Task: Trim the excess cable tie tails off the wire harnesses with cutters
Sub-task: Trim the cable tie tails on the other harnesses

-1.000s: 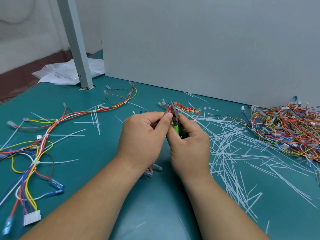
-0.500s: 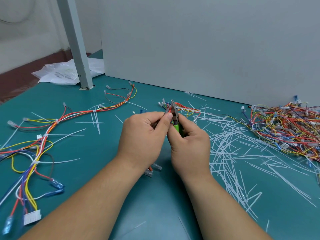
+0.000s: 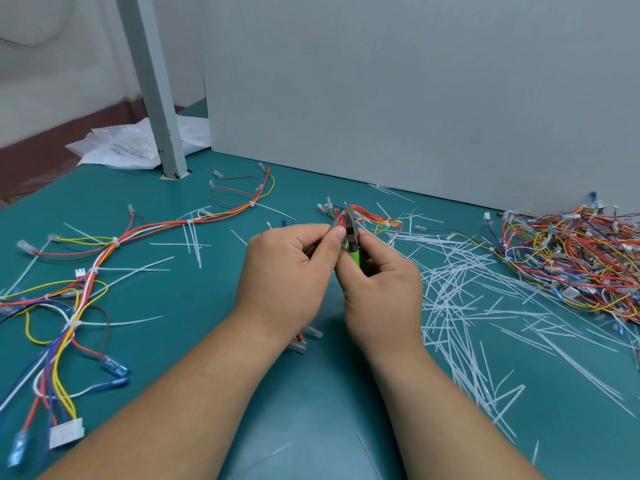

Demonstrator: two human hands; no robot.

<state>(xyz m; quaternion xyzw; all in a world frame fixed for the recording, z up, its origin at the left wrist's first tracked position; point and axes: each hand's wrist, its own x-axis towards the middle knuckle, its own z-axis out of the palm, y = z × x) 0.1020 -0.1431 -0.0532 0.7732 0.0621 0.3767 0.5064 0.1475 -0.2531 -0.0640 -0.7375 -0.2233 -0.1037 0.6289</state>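
Both hands engaged: left hand (image 3: 287, 282) pinched the red-yellow wire harness (image 3: 374, 218), right hand (image 3: 381, 299) clasped green-handled steel cutters (image 3: 350, 225); flush cut advised, just beyond my fingertips (image 3: 338, 234).

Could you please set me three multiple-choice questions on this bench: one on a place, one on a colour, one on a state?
1. Where is the big pile of harnesses? A the table's right side; B its left side; C the floor.
2. The handles of the cutters are: A red; B green; C black.
3. The right hand is: A lying flat; B gripping the cutters; C pointing.
Answers: 1 A, the tangle lies at the right edge; 2 B, green shows between the fingers; 3 B, its fingers curl round the handles.
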